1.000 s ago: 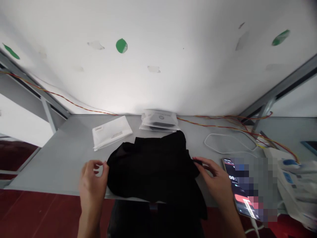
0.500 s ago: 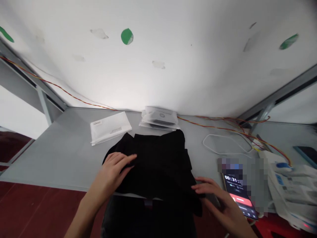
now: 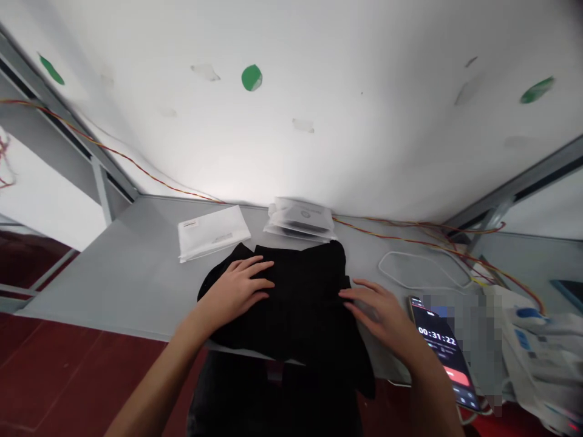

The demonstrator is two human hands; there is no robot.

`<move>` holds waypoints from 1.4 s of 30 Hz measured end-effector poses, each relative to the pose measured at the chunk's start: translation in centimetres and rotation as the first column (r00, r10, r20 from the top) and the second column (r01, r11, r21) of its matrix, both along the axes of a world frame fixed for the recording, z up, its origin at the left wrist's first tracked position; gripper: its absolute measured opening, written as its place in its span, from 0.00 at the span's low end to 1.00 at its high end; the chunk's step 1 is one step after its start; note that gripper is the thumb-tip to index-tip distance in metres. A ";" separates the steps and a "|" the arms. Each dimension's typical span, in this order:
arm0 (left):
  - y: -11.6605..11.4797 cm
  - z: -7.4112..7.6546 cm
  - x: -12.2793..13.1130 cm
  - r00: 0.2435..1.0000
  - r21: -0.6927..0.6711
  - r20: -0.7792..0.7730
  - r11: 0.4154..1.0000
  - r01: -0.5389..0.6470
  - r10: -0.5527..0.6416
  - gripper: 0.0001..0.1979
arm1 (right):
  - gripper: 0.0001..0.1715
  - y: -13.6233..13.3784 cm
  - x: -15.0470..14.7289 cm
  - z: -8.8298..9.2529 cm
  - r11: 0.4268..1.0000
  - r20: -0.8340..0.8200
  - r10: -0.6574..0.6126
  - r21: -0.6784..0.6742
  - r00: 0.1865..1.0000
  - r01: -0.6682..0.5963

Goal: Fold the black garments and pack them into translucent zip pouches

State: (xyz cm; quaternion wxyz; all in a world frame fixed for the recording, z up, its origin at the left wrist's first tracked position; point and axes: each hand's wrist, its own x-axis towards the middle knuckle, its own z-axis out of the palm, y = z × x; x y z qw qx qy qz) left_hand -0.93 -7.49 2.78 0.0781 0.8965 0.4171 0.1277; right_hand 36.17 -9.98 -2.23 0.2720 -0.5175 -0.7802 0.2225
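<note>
A black garment [image 3: 296, 303] lies bunched on the grey table [image 3: 132, 273], part of it hanging over the near edge. My left hand [image 3: 239, 288] rests flat on its left half, fingers stretched out toward the middle. My right hand [image 3: 380, 309] lies on the garment's right edge, fingers spread and pointing left. Neither hand holds anything.
A white flat packet [image 3: 212, 232] lies at the back left, and a stack of clear-bagged packets [image 3: 300, 218] sits behind the garment. A phone showing a timer [image 3: 444, 352] lies at the right, beside a white cable loop [image 3: 423, 273] and white boxes [image 3: 542, 346]. Red-yellow wires [image 3: 410, 233] run along the wall.
Both hands moved inward onto the garment: the left slid further across its top, the right came up from the near edge to the right side.
</note>
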 end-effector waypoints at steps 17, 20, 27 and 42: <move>-4.7 -5.2 3.7 0.913 0.069 -0.025 0.912 -0.404 0.406 0.29 | 0.38 -1.7 -8.4 -1.8 0.997 0.067 -0.074 -0.023 0.995 0.076; -4.5 -5.3 3.5 0.911 0.070 -0.021 0.910 -0.410 0.412 0.30 | 0.36 -1.7 -8.3 -2.5 0.996 0.133 -0.086 0.008 0.987 0.086; -4.3 -4.9 3.7 0.904 0.069 0.001 0.901 -0.427 0.428 0.30 | 0.30 -1.2 -8.1 -2.0 0.996 0.137 -0.088 0.007 0.987 0.088; -1.4 -2.6 1.1 0.876 -0.258 0.213 0.890 -0.376 0.432 0.22 | 0.21 2.4 -5.4 0.8 0.988 -0.224 -0.065 -0.148 0.973 0.032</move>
